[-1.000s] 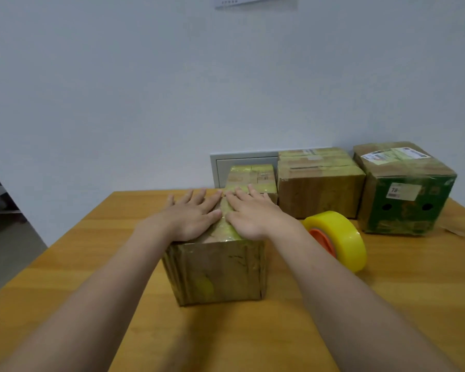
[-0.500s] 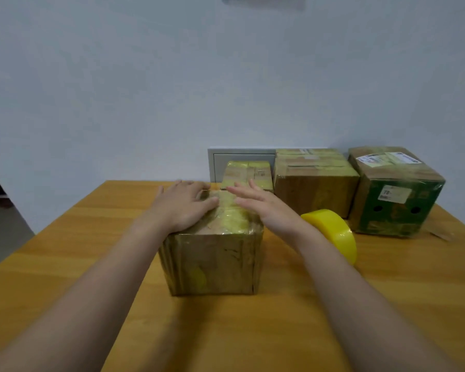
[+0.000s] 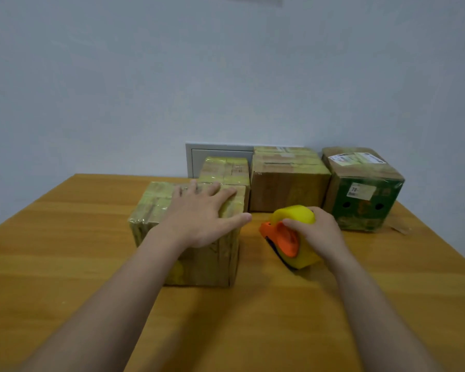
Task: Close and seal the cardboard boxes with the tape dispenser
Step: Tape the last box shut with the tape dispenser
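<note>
Dispenser (image 3: 285, 240): on the table (image 3: 65, 264), just right of the box (image 3: 204, 267), a clear gap between them. The yellow roll stands on edge, tipped slightly. Its orange hub faces the box and partly back toward you. The orange nose points at the box's right side. The roll's long line runs near to far, roughly alongside the box's right wall.

Right hand (image 3: 322, 232): you clamp it on the dispenser from the side away from the box. Fingers curl over the top of the roll, thumb laid on the orange hub. Forearm comes in straight from the near edge.

Left hand (image 3: 199, 216): flat on top of the box, palm down, fingers straight and spread, pointing away from you. Thumb juts past the box's right top edge, toward the dispenser but not touching it.

Box: flaps down, top glossy with yellowish tape.

Behind the box: small box (image 3: 226, 169), touching or nearly so. Behind and right of the box: brown box (image 3: 287, 189), then green box (image 3: 365, 202) with labels.
</note>
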{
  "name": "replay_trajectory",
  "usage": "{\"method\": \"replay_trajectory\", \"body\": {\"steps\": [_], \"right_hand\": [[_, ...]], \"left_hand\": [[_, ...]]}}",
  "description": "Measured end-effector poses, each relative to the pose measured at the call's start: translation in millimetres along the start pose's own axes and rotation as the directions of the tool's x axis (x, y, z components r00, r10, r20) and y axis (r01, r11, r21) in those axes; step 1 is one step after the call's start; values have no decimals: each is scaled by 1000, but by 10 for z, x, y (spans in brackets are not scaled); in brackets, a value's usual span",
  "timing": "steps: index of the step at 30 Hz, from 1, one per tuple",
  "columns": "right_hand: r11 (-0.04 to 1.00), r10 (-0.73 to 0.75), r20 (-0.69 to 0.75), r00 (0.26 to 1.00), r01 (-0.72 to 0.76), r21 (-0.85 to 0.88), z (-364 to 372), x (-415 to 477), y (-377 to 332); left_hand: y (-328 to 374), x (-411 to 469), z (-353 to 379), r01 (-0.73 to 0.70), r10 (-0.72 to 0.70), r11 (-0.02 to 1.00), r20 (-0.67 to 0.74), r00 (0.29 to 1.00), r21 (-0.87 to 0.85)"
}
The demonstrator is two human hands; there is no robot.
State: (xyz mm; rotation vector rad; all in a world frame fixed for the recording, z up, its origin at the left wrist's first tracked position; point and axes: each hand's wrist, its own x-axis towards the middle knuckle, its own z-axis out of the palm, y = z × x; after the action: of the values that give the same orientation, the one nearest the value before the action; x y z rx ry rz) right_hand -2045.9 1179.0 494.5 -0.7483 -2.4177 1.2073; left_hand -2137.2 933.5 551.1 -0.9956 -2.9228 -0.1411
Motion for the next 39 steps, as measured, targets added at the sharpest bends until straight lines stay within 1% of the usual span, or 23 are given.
{"method": "replay_trajectory", "body": {"steps": [3, 5, 7, 8, 10, 12, 14, 16, 18, 20, 22, 25, 27, 30, 33, 35, 37, 39], "right_hand": [[986, -71, -65, 995, 80, 145, 12, -68, 149], [959, -72, -84, 994, 93, 269, -17, -163, 174], [908, 28, -71, 997, 4, 418, -53, -236, 220], [889, 83, -42, 996, -55, 455, -71, -264, 242], [879, 136, 36, 990, -138, 457, -104, -319, 267], [890, 136, 109, 985, -170, 424, -127, -372, 248], [893, 101, 187, 977, -172, 416, -131, -440, 188], [864, 62, 243, 968, -174, 473, -122, -510, 177], [840, 18, 269, 963, -161, 518, -129, -583, 205], [853, -42, 280, 959, -111, 510, -145, -647, 239], [887, -108, 306, 946, -47, 459, -179, -689, 240], [907, -181, 335, 925, 25, 421, -279, -726, 199], [918, -252, 341, 906, 112, 380, -378, -752, 155], [931, -288, 334, 898, 180, 317, -575, -824, 62], [939, -299, 325, 897, 216, 269, -781, -944, -85], [938, -310, 324, 894, 232, 257, -886, -1035, -208], [933, -335, 338, 880, 261, 246, -955, -1084, -305], [924, -372, 365, 854, 304, 230, -1003, -1079, -378]], "left_hand": [[31, -38, 18, 10, -10, 1000, -40, 999, 0], [34, -60, 23, 18, -19, 1000, -69, 997, -12], [35, -78, 29, 18, -20, 1000, -99, 995, -19], [37, -85, 33, 17, -19, 1000, -111, 994, -22], [46, -91, 39, 14, -17, 1000, -120, 993, -28], [43, -89, 40, 10, -14, 999, -124, 992, -33], [34, -94, 44, 7, -10, 1000, -120, 993, -31], [38, -108, 44, 8, -11, 999, -111, 994, -33], [55, -124, 23, -5, 0, 999, -89, 996, -50], [63, -133, -37, -33, 27, 995, -55, 998, -97], [65, -151, -130, -60, 59, 985, -17, 998, -159], [66, -211, -268, -77, 90, 964, 39, 995, -253], [60, -247, -344, -77, 107, 948, 82, 991, -310], [12, -232, -382, -66, 121, 932, 134, 984, -356], [-26, -195, -386, -75, 136, 923, 138, 981, -378], [-1, -176, -387, -118, 168, 901, 84, 982, -417], [96, -177, -410, -215, 220, 842, -50, 974, -496], [223, -192, -453, -332, 282, 789, -176, 943, -517]]}}
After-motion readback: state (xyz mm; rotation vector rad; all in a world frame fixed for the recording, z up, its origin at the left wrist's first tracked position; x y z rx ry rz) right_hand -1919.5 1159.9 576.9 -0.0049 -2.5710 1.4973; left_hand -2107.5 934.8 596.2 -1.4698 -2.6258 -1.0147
